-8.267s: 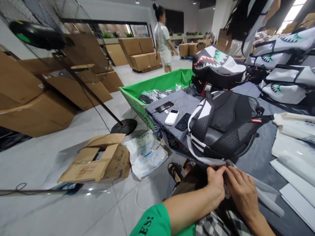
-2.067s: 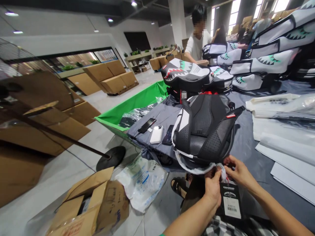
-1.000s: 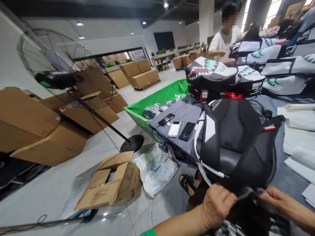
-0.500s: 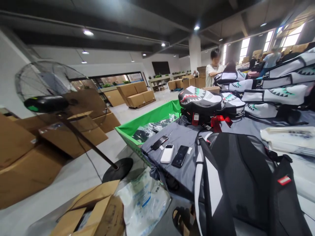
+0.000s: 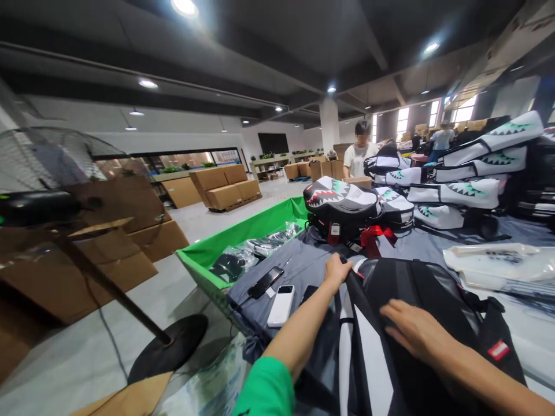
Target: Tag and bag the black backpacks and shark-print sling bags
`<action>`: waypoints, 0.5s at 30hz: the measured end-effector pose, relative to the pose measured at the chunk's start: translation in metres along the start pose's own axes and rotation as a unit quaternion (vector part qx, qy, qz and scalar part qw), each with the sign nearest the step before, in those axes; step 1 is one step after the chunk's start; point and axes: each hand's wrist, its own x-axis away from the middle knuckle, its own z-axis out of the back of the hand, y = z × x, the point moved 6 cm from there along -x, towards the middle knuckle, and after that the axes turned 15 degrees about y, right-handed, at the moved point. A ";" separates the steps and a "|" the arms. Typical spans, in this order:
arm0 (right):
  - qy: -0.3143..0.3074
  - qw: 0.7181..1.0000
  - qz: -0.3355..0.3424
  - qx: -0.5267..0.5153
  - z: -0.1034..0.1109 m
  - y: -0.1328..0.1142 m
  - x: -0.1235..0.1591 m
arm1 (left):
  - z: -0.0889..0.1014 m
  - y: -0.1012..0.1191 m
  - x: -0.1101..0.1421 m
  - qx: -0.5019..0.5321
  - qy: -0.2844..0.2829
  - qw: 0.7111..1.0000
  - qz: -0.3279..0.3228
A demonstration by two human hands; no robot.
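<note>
A black backpack (image 5: 416, 283) with white side panels lies on the grey cloth-covered table, its padded back and straps facing up. At its upper left corner, my left hand (image 5: 338, 270) is closed on the edge near the strap. My right hand (image 5: 410, 326) hovers over or rests on the back panel with fingers stretched out and nothing in them; contact cannot be made out. Left of the backpack lie a white power bank-like device (image 5: 281, 305) and a dark phone (image 5: 266, 281). Another dark phone is partly covered by my left forearm.
Shark-mouth backpacks (image 5: 342, 197) are piled behind. A green-lined bin (image 5: 197, 260) holds plastic-wrapped goods at the left. Clear plastic bags (image 5: 507, 260) lie to the right. A standing fan (image 5: 169, 341), cartons (image 5: 225, 188) and a person in a white shirt (image 5: 355, 159) are farther off.
Both my hands have come into view: the left has taken hold of the backpack's upper left corner, the right is over its back panel. The view has shifted right and tilted up.
</note>
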 end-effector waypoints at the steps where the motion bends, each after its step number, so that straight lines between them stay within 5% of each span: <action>1: 0.018 0.999 -0.032 0.015 -0.005 0.001 -0.023 | 0.003 0.001 -0.002 0.015 0.000 1.000 0.001; 7: 0.010 0.998 -0.057 -0.002 -0.051 0.005 -0.108 | 0.006 -0.028 0.008 0.058 -0.062 0.991 0.108; 11: -0.028 0.999 -0.023 -0.020 -0.073 -0.001 -0.112 | -0.007 -0.055 0.020 0.031 -0.090 0.976 0.196; 15: -0.052 0.998 -0.007 -0.016 -0.078 0.000 -0.109 | -0.018 -0.061 0.014 -0.015 -0.071 0.980 0.187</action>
